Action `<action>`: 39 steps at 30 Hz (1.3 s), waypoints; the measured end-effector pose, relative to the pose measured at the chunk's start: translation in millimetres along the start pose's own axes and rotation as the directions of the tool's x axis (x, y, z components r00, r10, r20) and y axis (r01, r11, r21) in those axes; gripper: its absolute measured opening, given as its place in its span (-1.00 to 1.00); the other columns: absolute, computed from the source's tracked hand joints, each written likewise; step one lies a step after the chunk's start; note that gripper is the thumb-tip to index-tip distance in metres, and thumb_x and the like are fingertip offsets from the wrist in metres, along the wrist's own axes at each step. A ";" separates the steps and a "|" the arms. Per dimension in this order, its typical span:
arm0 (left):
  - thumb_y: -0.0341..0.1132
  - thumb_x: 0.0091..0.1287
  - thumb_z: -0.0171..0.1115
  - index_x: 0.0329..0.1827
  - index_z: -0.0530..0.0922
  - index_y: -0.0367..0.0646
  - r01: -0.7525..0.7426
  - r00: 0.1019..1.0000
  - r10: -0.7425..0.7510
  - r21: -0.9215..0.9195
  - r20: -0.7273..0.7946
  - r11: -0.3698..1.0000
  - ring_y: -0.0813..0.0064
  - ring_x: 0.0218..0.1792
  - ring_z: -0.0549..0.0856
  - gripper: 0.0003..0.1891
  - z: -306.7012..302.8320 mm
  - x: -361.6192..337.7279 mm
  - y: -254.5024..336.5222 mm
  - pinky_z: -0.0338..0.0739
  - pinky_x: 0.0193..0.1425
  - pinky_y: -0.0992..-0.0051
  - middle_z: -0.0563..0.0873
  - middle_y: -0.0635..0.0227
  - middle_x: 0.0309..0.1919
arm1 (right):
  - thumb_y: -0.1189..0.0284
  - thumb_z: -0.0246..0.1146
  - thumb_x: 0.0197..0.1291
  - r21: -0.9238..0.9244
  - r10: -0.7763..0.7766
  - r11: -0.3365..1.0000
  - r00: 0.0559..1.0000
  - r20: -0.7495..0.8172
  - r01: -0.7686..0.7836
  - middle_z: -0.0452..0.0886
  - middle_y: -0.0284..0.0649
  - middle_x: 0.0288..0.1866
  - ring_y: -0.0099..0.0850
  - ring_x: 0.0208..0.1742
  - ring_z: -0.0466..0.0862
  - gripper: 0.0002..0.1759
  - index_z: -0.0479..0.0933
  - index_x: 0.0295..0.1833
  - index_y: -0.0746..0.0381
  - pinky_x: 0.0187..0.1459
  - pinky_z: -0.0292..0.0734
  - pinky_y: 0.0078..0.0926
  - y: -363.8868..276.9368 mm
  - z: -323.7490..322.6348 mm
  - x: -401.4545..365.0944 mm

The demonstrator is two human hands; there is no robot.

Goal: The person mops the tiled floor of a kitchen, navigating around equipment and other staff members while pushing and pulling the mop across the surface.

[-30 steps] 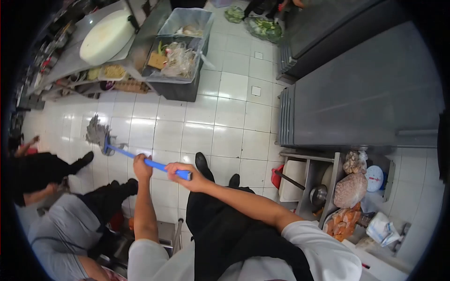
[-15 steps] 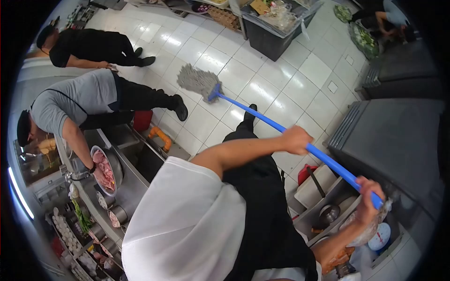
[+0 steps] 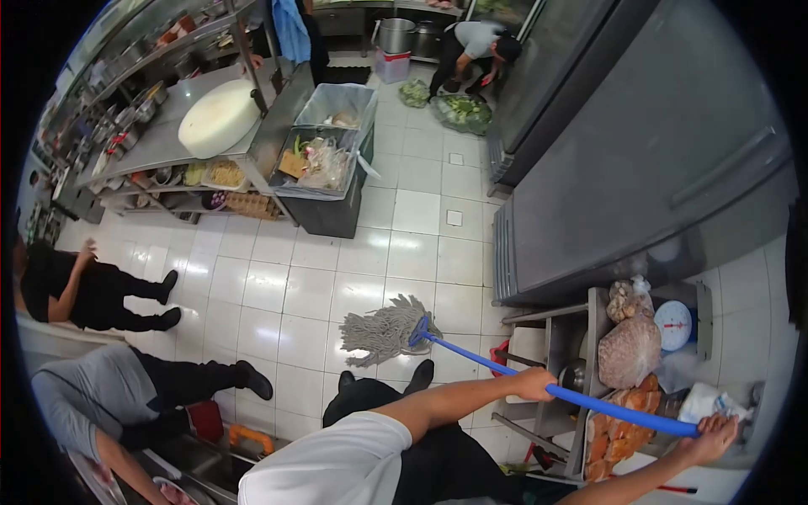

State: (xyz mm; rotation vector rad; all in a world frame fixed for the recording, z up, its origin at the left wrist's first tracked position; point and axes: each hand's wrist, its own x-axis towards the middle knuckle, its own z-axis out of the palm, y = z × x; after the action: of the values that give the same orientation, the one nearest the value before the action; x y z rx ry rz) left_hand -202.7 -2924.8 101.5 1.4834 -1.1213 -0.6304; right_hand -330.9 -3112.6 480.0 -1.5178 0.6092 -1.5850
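A string mop (image 3: 383,331) with a grey head and blue handle lies across the view, its strands spread on the floor tiles just ahead of my shoes. Partway up the handle, my left hand (image 3: 534,385) is closed around it. My right hand (image 3: 715,436) grips the handle's upper end at far right, near a white plastic bag (image 3: 709,404). Beneath the handle is a tray of orange-coloured pieces of food (image 3: 621,425).
Two people stand at left, one reaching into a metal bowl (image 3: 172,490). Another crouches by bagged greens (image 3: 463,113). A lined grey bin (image 3: 324,210) stands ahead, beside a steel table (image 3: 202,93). Tall grey refrigerators (image 3: 623,185) and a shelf with a scale (image 3: 673,325) are at right.
My view has swung right and up, bringing in more of the kitchen. The mop head now lies closer to my feet, strands fanned left. Both hands keep hold of the handle.
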 end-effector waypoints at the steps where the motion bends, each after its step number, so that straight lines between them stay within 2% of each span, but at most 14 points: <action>1: -0.10 0.12 0.37 -0.38 0.72 -0.18 0.003 1.000 -0.004 0.031 0.008 1.000 -0.09 -0.24 0.76 -0.71 7.0 0.0 -5.8 0.64 -0.12 0.04 0.75 -0.05 -0.39 | 0.35 0.21 0.52 -0.058 -0.040 0.998 0.993 -0.115 0.033 0.28 -0.45 -0.52 -0.66 -0.56 0.25 -0.79 0.45 0.05 0.27 -0.59 0.11 -0.65 13.9 -3.1 2.1; 7: -0.18 0.11 0.31 -0.37 0.77 -0.16 0.158 0.984 -0.170 0.197 0.046 0.968 -0.11 -0.20 0.78 -0.76 -7.4 -50.0 -25.6 0.66 -0.04 0.01 0.78 -0.09 -0.32 | 0.35 0.24 0.50 -0.177 -0.159 0.975 0.978 -0.133 0.135 0.39 -0.35 -0.57 -0.58 -0.61 0.36 -0.73 0.48 0.14 0.28 -0.61 0.30 -0.55 53.8 -22.0 -25.5; 13: -0.22 0.17 0.29 -0.24 0.75 -0.18 0.194 0.981 -0.191 0.338 -0.041 0.921 -0.11 -0.16 0.77 -0.76 -107.5 -201.1 -78.0 0.65 -0.01 -0.01 0.78 -0.06 -0.28 | 0.24 0.26 0.49 -0.189 -0.087 0.980 0.985 -0.146 0.058 0.43 -0.29 -0.64 -0.47 -0.70 0.46 -0.66 0.44 -0.28 0.24 -0.68 0.38 -0.43 49.9 64.7 -210.6; 17: -0.33 0.20 0.21 -0.22 0.66 -0.20 0.528 0.838 -0.395 0.380 -0.375 0.760 -0.10 -0.08 0.73 -0.83 -176.1 -355.1 -160.3 0.58 0.07 -0.07 0.76 -0.02 -0.19 | 0.33 0.17 0.48 0.224 0.395 0.880 0.907 0.147 -0.420 0.32 -0.37 -0.73 -0.50 -0.72 0.33 -0.58 0.29 -0.50 0.09 -0.61 0.33 -0.42 55.6 111.9 -378.6; 20: -0.32 0.19 0.22 -0.35 0.62 -0.18 0.689 0.648 -0.267 0.399 -0.713 0.605 -0.08 -0.11 0.69 -0.88 -246.0 -486.8 -205.6 0.56 -0.02 -0.01 0.72 0.03 -0.27 | 0.28 0.18 0.46 0.276 0.551 0.472 0.524 0.649 -0.837 0.37 -0.40 -0.52 -0.53 -0.45 0.38 -0.71 0.35 -0.36 0.09 -0.24 0.41 -0.38 26.9 136.9 -505.7; 22: -0.39 0.14 0.28 -0.14 0.65 -0.20 0.883 0.389 -0.359 0.233 -0.848 0.408 -0.08 0.01 0.68 -0.78 -294.7 -562.6 -187.8 0.56 0.15 0.03 0.71 -0.09 -0.10 | 0.31 0.21 0.44 0.108 0.248 0.526 0.274 0.929 -0.843 0.52 -0.27 -0.42 -0.38 -0.31 0.54 -0.78 0.48 -0.27 0.17 0.29 0.47 -0.05 6.6 150.4 -573.4; 24: -0.31 0.10 0.44 0.23 0.57 -0.17 0.969 0.170 -0.203 0.127 -0.964 0.212 -0.09 0.24 0.61 -0.44 -309.2 -613.0 -155.2 0.55 0.33 0.14 0.59 -0.19 0.24 | 0.53 0.30 0.39 -0.095 0.075 0.695 -0.059 0.995 -0.713 0.71 -0.17 -0.13 -0.30 0.03 0.69 -0.87 0.62 -0.28 0.31 0.19 0.55 -0.30 -24.1 167.9 -612.7; 26: -0.27 0.09 0.49 0.31 0.53 -0.16 0.981 0.088 -0.185 0.053 -0.979 0.189 -0.09 0.32 0.57 -0.35 -309.7 -631.3 -129.2 0.54 0.37 0.16 0.53 -0.22 0.34 | 0.62 0.32 0.35 -0.095 -0.025 0.718 -0.161 0.987 -0.690 0.72 -0.17 -0.14 -0.32 0.03 0.69 -0.86 0.60 -0.32 0.35 0.14 0.56 -0.36 -31.8 179.5 -660.2; 28: -0.20 0.12 0.52 0.29 0.54 -0.18 0.934 -0.070 -0.164 -0.122 -0.984 0.335 -0.07 0.36 0.55 -0.35 -296.8 -636.5 -117.2 0.50 0.40 0.06 0.51 -0.24 0.37 | 0.65 0.32 0.34 -0.018 -0.100 0.705 -0.125 0.987 -0.709 0.71 -0.16 -0.17 -0.32 0.02 0.69 -0.86 0.59 -0.33 0.37 0.13 0.56 -0.34 -35.6 178.1 -687.2; 30: -0.21 0.18 0.46 0.21 0.60 -0.20 0.909 -0.101 -0.142 -0.149 -0.985 0.388 -0.09 0.37 0.55 -0.47 -282.7 -637.1 -109.2 0.43 0.43 -0.01 0.51 -0.20 0.39 | 0.67 0.32 0.32 0.058 -0.182 0.677 -0.090 0.979 -0.734 0.71 -0.14 -0.19 -0.31 0.00 0.70 -0.86 0.59 -0.34 0.39 0.12 0.57 -0.32 -35.8 166.6 -693.2; 33: -0.26 0.24 0.37 -0.01 0.71 -0.21 0.942 0.063 -0.058 0.040 -0.996 0.332 -0.13 0.31 0.59 -0.70 -244.8 -611.7 -100.9 0.35 0.47 -0.03 0.63 -0.17 0.29 | 0.72 0.28 0.31 0.110 -0.148 0.687 0.010 0.989 -0.719 0.69 -0.12 -0.29 -0.25 -0.05 0.73 -0.86 0.58 -0.35 0.41 0.11 0.58 -0.25 -24.2 130.6 -658.1; 36: -0.22 0.19 0.39 -0.34 0.65 -0.29 0.871 0.211 -0.007 0.185 -0.977 0.454 -0.14 -0.05 0.70 -0.74 -211.8 -538.6 -75.0 0.41 0.43 0.01 0.76 -0.05 -0.24 | 0.65 0.30 0.29 0.079 -0.103 0.710 0.007 0.995 -0.700 0.71 -0.09 -0.26 -0.18 -0.06 0.74 -0.89 0.61 -0.34 0.36 0.02 0.62 -0.23 -6.2 123.9 -567.4; 38: -0.15 0.21 0.40 -0.53 0.61 -0.24 0.835 0.189 0.112 0.219 -0.976 0.505 -0.15 -0.19 0.69 -0.67 -192.9 -471.5 -57.3 0.58 0.14 0.02 0.71 -0.06 -0.43 | 0.51 0.28 0.34 0.077 -0.131 0.801 -0.050 0.990 -0.594 0.71 -0.07 -0.31 -0.15 -0.10 0.75 -0.83 0.62 -0.34 0.34 -0.05 0.61 -0.24 0.8 133.6 -486.5; 39: -0.09 0.28 0.37 -0.56 0.62 -0.20 0.836 0.161 -0.090 0.087 -0.983 0.542 -0.09 -0.25 0.71 -0.63 -184.4 -434.6 -29.5 0.60 -0.13 0.02 0.70 -0.02 -0.46 | 0.49 0.29 0.33 0.073 -0.102 0.800 -0.015 0.995 -0.596 0.69 -0.06 -0.34 -0.13 -0.12 0.75 -0.81 0.62 -0.35 0.34 -0.04 0.60 -0.22 1.9 134.6 -448.8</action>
State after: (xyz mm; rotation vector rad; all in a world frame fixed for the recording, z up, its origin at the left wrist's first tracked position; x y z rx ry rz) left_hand -211.4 -2456.7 34.1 2.4088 0.2738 0.3549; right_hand -237.4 -2717.2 246.5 -1.5018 -0.3883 0.0438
